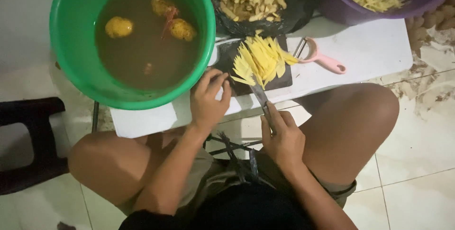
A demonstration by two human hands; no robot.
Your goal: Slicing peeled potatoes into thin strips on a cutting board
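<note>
Gripping a knife (pixel 260 95) by the handle, right hand (pixel 283 140) is closed tight around it, blade lying under the pile of yellow potato sticks (pixel 262 60) on the dark cutting board (pixel 231 54). Left hand (pixel 208 102) rests at the board's near-left edge, fingers bent, holding nothing. Board sits on a white low table (pixel 369 50). Green bucket (pixel 71 35) of brown water with peeled potatoes (pixel 118 27) stands left of it; pink peeler (pixel 322 59) lies right.
</note>
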